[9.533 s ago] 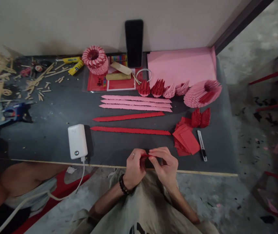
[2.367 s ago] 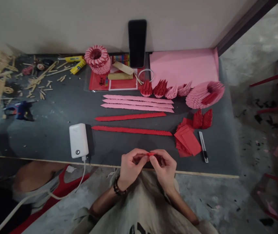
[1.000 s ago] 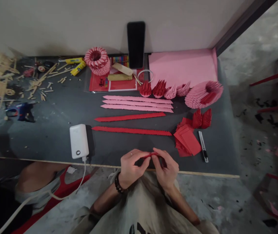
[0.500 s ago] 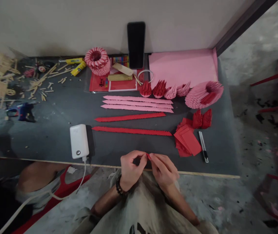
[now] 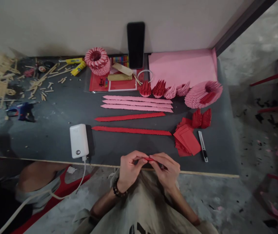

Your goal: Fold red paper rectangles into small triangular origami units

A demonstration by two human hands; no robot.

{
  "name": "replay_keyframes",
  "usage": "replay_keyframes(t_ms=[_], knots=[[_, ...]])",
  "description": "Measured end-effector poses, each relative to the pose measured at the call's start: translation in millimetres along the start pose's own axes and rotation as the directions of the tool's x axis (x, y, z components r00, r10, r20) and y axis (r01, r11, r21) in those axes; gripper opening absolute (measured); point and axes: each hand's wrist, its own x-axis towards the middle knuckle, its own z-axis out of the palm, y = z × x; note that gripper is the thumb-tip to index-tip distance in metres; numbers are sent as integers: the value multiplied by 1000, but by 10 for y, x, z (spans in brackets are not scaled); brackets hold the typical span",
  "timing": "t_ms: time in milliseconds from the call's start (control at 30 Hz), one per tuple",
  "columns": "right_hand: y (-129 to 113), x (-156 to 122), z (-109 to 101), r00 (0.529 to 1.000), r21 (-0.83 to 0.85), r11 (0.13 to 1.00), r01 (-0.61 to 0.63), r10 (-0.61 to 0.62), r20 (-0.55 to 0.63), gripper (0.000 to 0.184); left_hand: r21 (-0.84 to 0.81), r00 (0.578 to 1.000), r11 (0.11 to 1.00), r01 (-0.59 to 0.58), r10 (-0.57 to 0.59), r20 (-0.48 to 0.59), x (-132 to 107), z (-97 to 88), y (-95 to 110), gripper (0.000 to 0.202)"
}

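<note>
A small piece of folded red paper (image 5: 149, 159) is pinched between the fingertips of both my hands, just over the table's front edge. My left hand (image 5: 131, 167) grips its left end, my right hand (image 5: 165, 169) its right end; fingers cover most of it. Beyond my hands lie two long red folded-paper strips (image 5: 131, 130) and several pink strips (image 5: 137, 106). To the right is a fanned stack of red paper rectangles (image 5: 187, 140), with two bundles of red folded pieces (image 5: 201, 118) behind it and a box cutter (image 5: 202, 147) beside it.
A white power bank (image 5: 79, 141) with a cable stands left. At the back are a phone (image 5: 136, 45), a pink-red paper vase (image 5: 97, 61), a pink paper piece (image 5: 203, 94) and pink sheets (image 5: 183, 66). A glue gun (image 5: 22, 112) and wood sticks lie far left. Someone's leg (image 5: 39, 177) shows lower left.
My fingertips have shifted slightly on the red paper, and more of it shows between them, lying flatter. Nothing else on the table has moved.
</note>
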Motion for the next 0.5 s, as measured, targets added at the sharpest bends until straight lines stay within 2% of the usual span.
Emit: replay_keyframes(t_ms=[100,167,233,333,433,500], knots=[[-12,-8,-25,998,-4,998,-56,56,14,11,92,997,994,-64,67,-34,-32,36,0,19],[-16,-19,-27,996,-7,996,-93,93,1,6,237,983,957,-165,178,-36,-43,57,6,13],[-16,-32,-22,994,-12,994,-111,111,-21,5,379,943,876,-299,332,-23,-47,80,-2,11],[0,-48,-27,992,-18,992,-122,121,-18,4,521,850,725,-451,527,1,-44,118,-55,16],[36,-53,-79,996,-24,996,-86,87,36,28,589,788,621,-517,614,44,-16,136,-118,21],[66,-52,-142,997,-51,998,-30,33,72,33,578,763,582,-572,636,115,34,131,-131,21]])
